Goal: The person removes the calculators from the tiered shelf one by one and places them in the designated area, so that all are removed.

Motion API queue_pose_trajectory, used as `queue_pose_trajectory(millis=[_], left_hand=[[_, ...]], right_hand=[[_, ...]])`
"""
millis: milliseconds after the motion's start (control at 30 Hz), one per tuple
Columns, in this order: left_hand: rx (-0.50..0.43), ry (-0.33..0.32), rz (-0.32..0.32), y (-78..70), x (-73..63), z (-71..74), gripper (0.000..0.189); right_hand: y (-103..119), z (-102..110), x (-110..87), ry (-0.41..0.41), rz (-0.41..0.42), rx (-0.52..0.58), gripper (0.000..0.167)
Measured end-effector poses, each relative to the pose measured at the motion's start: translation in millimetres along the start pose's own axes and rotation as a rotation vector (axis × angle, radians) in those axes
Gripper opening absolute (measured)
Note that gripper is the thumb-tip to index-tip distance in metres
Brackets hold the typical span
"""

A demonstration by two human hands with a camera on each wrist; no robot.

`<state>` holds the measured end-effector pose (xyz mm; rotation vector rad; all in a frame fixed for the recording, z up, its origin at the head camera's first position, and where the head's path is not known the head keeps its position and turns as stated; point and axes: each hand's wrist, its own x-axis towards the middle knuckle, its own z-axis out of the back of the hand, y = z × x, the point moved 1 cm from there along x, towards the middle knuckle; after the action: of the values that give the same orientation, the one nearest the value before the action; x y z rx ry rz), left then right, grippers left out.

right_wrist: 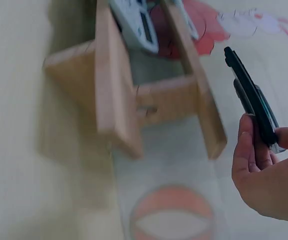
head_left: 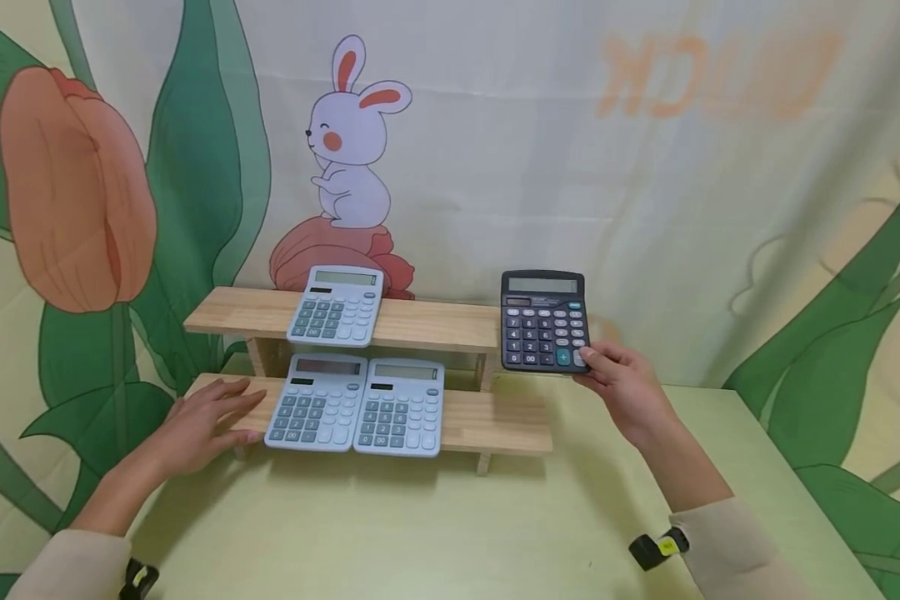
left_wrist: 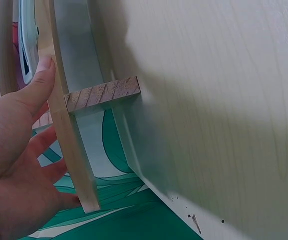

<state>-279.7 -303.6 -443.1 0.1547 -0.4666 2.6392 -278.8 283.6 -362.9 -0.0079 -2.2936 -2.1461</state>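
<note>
My right hand point(head_left: 626, 387) pinches a black desk calculator point(head_left: 544, 323) at its lower right corner, thumb on the front and fingers behind. The calculator is held up beside the right end of the upper shelf and overlaps it in the head view. In the right wrist view the calculator point(right_wrist: 253, 97) shows edge-on. With fingers spread, my left hand point(head_left: 206, 421) rests on the left end of the lower shelf point(head_left: 495, 421); its thumb lies at the front edge, close to a pale blue calculator point(head_left: 317, 402). A second pale blue calculator point(head_left: 400, 407) leans right next to that one.
Another pale blue calculator point(head_left: 337, 306) leans on the upper shelf point(head_left: 435, 322) of the two-step wooden stand. The stand is on a pale table point(head_left: 390, 529), in front of a curtain point(head_left: 525, 167) printed with a rabbit and tulips.
</note>
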Motion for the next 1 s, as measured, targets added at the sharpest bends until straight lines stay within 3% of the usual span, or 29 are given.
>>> queue_pose_trajectory(millis=[233,500,667,1000], left_hand=[[0.003,0.006,0.015,3.4,1.1,-1.5,0.070],[0.000,0.017,0.029,-0.5,0.2,-0.2,0.069],[0.003,0.019,0.028,-0.5,-0.3,0.2,0.069],[-0.016,0.021,0.023,-1.9,1.2,2.6,0.068]], right_hand=[[-16.2,40.7,-3.0,-0.008,-0.043,-0.048,0.045],[-31.4,87.7,-17.9,0.008,-0.031,0.024,0.028],[-47.8,114.1,-22.4,0.016,-0.038,-0.006,0.032],[-93.4,131.0,-21.3,-0.048,-0.155,-0.170,0.051]])
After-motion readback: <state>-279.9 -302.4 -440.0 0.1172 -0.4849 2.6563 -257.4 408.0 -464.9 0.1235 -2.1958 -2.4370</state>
